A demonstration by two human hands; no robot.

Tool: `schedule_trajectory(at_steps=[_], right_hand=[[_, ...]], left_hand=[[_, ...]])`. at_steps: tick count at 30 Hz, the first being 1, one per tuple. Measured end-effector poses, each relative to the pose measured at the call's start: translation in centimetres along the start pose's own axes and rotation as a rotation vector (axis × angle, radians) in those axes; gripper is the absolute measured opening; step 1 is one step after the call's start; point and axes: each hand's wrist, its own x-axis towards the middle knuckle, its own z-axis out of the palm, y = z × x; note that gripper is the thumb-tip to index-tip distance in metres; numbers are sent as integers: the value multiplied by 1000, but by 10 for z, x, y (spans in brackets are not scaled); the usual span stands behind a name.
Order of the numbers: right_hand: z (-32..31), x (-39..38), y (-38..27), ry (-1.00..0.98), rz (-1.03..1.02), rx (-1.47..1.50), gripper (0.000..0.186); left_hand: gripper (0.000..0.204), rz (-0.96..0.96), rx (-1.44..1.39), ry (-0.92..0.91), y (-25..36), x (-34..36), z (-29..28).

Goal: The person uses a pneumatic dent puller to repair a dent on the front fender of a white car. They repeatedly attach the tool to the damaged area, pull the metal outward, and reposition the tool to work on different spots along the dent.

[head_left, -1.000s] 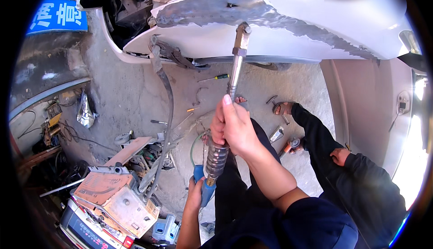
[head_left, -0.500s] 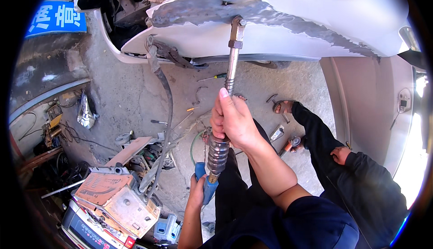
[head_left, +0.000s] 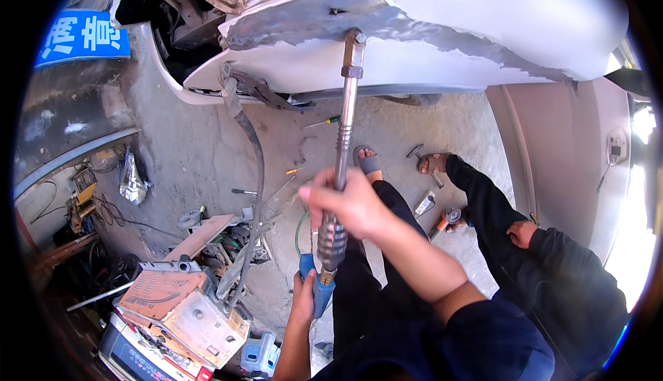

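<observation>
A metal slide hammer [head_left: 348, 105] with a blue handle reaches from near my body to a white car body panel [head_left: 421, 60]. Its far tip meets the lower edge of a bare, sanded grey patch [head_left: 304, 22] on that panel. My left hand [head_left: 302, 297] is wrapped round the blue handle [head_left: 323, 295] at the near end. Farther along the tool, my right hand [head_left: 352, 205] is closed about the shaft just above the ribbed weight [head_left: 332, 243]. Motion smears its fingers somewhat, and its thumb points left.
A thick cable [head_left: 257, 146] hangs from a clamp at the panel's lower edge toward a boxy machine [head_left: 183, 308]. Hand tools, including a hammer [head_left: 428, 163] and an orange grinder [head_left: 445, 222], lie on the floor. Another person [head_left: 552, 270] crouches at the right.
My right hand has come down the shaft toward the blue handle. The tool's far tip stays at the panel, and my left hand keeps its hold. My view has shifted slightly.
</observation>
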Motion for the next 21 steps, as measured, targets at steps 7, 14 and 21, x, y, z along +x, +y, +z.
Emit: schedule_trajectory(at_steps=[7,14,21], right_hand=[[6,-7,26,-94,-131,176,35],[1,-11,20,43,-248,128,45],[-18,20,3,-665,-73,1041,60]], left_hand=[[52,-60,-48,-43,13,1,-3],[64,-44,-4,6,24,-13,4],[62,-34,22,-92,17,-10,4]])
